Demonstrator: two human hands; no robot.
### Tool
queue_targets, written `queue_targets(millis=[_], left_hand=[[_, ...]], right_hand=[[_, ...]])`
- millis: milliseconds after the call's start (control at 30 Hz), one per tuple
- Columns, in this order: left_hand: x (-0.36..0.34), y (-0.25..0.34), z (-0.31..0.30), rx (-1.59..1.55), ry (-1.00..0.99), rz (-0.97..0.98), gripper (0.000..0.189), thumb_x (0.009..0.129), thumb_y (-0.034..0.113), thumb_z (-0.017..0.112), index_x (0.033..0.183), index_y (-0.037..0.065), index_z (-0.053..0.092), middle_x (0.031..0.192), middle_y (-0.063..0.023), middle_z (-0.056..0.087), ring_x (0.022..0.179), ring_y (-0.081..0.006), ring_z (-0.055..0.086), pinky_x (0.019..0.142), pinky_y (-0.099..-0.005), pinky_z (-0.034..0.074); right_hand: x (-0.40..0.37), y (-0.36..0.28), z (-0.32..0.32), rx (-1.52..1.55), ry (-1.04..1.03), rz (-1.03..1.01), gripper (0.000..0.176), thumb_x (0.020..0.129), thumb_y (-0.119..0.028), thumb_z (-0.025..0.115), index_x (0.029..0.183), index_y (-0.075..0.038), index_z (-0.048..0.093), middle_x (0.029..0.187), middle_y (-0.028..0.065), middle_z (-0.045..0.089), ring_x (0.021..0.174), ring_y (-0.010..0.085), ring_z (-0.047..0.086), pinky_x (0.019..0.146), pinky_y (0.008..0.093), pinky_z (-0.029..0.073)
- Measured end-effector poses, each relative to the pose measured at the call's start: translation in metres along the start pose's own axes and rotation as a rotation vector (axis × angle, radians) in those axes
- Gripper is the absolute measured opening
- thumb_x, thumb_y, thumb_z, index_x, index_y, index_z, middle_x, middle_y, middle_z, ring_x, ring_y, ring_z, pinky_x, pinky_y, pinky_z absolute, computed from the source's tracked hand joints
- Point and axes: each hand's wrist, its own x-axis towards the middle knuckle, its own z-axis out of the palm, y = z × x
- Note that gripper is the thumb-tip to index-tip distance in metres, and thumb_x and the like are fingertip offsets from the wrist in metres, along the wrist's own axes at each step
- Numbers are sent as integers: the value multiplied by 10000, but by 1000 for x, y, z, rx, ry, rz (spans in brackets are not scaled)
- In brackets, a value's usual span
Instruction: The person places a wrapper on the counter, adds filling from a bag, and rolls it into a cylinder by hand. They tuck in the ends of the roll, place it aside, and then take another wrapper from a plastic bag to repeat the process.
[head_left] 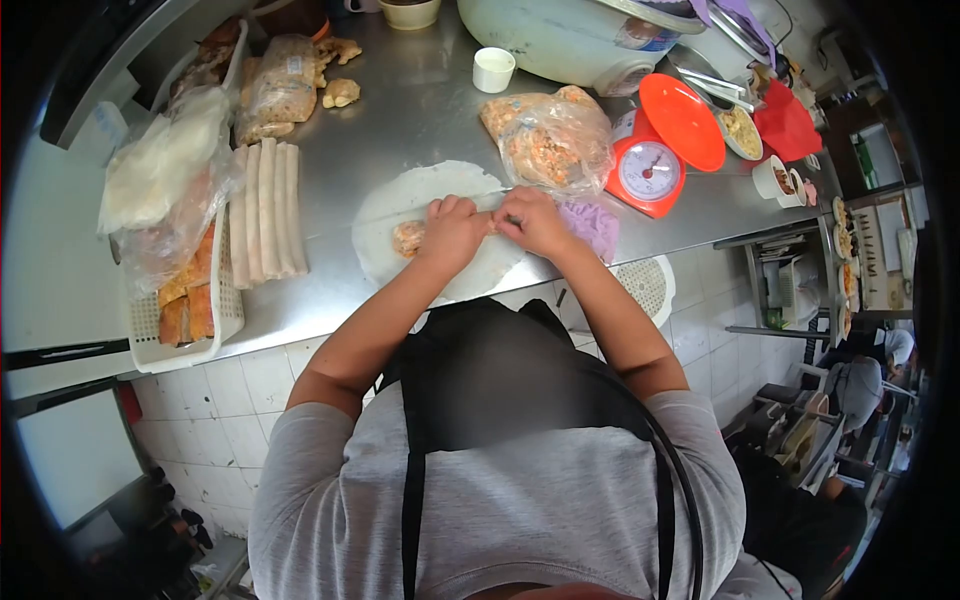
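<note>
On the round, translucent white sheet (385,205), left hand (453,234) and right hand (533,221) curl over orange-flecked filling (408,238) (can't tell grips); best shape it evenly.

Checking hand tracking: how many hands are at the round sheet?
2. The left hand is over the sheet, just right of the filling lump; the right hand is at its right edge. Some fingertips are hidden.

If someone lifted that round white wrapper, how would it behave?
The round white wrapper would probably be floppy, since it looks paper-thin and lies flat on the metal table. It might tear, being so thin. The filling clumped beside the left hand would likely weigh it down.
</note>
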Motion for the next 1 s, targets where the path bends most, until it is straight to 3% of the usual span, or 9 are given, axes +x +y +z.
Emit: queue_targets(millis=[100, 300, 467, 567, 667, 800, 1000], left_hand=[[2, 5, -12, -56, 69, -86, 249, 691, 260, 656, 919, 158, 659, 823, -10, 535, 876, -203, 470, 783, -371, 328], [2, -4, -2, -65, -45, -6, 258, 674, 254, 669, 916, 164, 660, 808, -1, 525, 877, -196, 468, 782, -372, 324], [3, 0, 2, -46, 41, -7, 199, 676, 254, 667, 865, 193, 670, 797, 0, 527, 871, -192, 472, 776, -371, 319], [-1, -2, -15, 13, -113, -73, 222, 667, 245, 678, 879, 180, 666, 818, 1, 535, 871, -197, 474, 775, -371, 319], [-18, -15, -36, 6, -125, -188, 263, 653, 235, 694, 902, 155, 661, 849, -16, 547, 893, -210, 478, 789, -376, 320], [-42, -32, -34, -100, 28, -194, 310, 637, 215, 711, 924, 115, 648, 899, -44, 549, 926, -235, 476, 801, -390, 344], [-48, -47, -30, -229, 64, -116, 353, 622, 187, 724, 951, 97, 632, 954, -57, 531, 947, -257, 472, 816, -393, 367]], right_hand=[[-3, -12, 0, -88, 231, -37, 214, 664, -207, 681, 868, -147, 652, 918, 34, 574, 962, 252, 486, 832, 416, 364], [1, -6, 1, -185, 6, 14, 267, 670, -229, 685, 927, -160, 657, 945, 27, 577, 976, 248, 480, 826, 397, 360], [-2, -7, -1, -162, 83, -44, 232, 677, -216, 677, 901, -156, 656, 898, 24, 573, 945, 245, 484, 803, 391, 363], [-3, -4, 0, -173, 54, -20, 249, 667, -234, 687, 900, -152, 654, 908, 26, 567, 950, 246, 481, 808, 390, 361], [-1, -14, -1, -227, 121, -25, 248, 670, -249, 683, 893, -143, 653, 919, 20, 560, 954, 239, 477, 809, 386, 360], [9, -33, 16, -293, 174, -150, 312, 664, -281, 685, 934, -133, 638, 948, 26, 546, 956, 232, 471, 812, 383, 357], [27, -47, 31, -260, -19, -118, 271, 674, -269, 667, 915, -148, 640, 922, 20, 543, 931, 219, 476, 809, 384, 356]])
